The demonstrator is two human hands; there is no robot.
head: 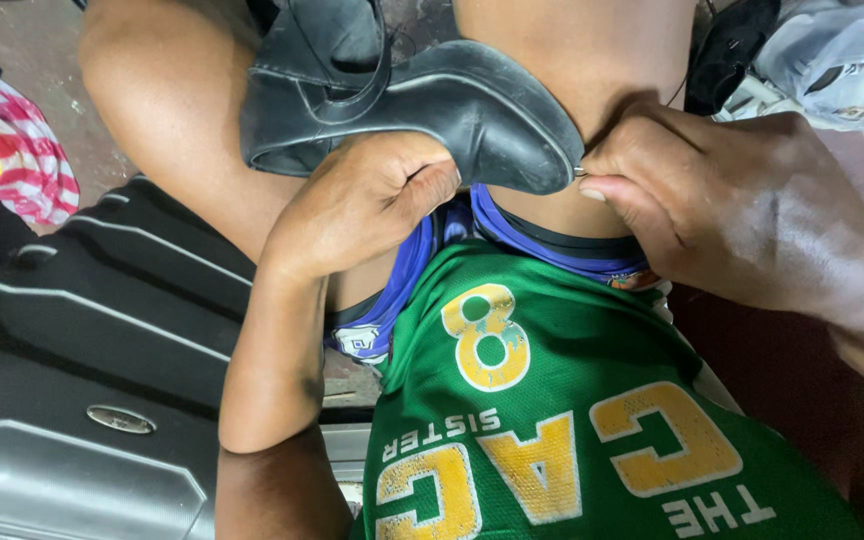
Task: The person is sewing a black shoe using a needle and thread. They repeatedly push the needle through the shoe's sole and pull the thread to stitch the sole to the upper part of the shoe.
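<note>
Black leather shoe [422,100] held at upper centre of the frame, across the person's bare knees.

Left hand [362,200] grips the shoe from beneath, fingers [430,190] clenched against the sole edge. Right hand [732,200] sits at the toe tip, thumb and forefinger pinched on a small metal point [580,171], too small to identify. Green jersey [552,420] fills the lower centre; black ribbed case [82,380] lies lower left.
</note>
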